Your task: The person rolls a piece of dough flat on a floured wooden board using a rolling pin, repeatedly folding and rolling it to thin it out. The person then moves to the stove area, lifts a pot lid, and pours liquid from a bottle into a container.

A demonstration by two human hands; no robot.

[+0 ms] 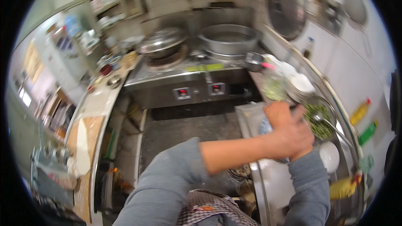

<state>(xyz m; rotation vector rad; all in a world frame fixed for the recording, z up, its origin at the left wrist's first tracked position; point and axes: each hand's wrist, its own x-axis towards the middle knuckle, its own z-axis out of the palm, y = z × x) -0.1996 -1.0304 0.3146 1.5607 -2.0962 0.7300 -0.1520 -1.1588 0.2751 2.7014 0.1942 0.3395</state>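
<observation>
My left hand (296,136) reaches across and overlaps my right hand (278,114) at the wrist, above the right-hand counter. Motion blur hides whether the left fingers grip the wrist or only rest on it. Below the hands, part of a blue-and-white item (265,126) shows; the rest is covered. Just right of them is a bowl of chopped greens (319,113) with a metal ladle (318,118) in it. A white bowl (329,157) stands close to my right sleeve. Beyond my hands are a container of pale green food (274,89) and stacked white dishes (301,86).
A lidded wok (161,42) and a wide metal pot (229,39) sit on the stove (163,80) ahead. On the left, a dough sheet (82,147) lies by a dough-rolling machine (51,169). Bottles (344,188) line the right wall. A metal lid (287,9) hangs above.
</observation>
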